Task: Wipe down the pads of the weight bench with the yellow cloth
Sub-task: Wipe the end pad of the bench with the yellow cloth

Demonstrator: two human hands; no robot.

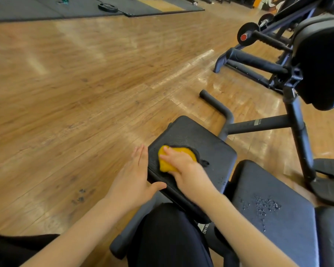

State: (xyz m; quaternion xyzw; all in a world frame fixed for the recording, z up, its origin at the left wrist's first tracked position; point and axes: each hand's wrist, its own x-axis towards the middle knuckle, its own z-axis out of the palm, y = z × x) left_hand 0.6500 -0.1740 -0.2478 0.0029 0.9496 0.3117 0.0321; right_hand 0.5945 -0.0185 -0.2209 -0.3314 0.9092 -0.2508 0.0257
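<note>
Right hand (178, 162) pressing cloth (169, 160) on seat pad (210, 149), fingers curled over it, left hand (132, 176) flat, holding nothing, against pad's edge, droplets on back pad (268, 207)

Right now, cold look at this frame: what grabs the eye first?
The yellow cloth, bright against the black seat pad at centre, with the right hand pressing on it. The left hand lies flat along that pad's left edge, fingers straight. To the right, water droplets speckle the longer pad, not yet wiped.
</note>
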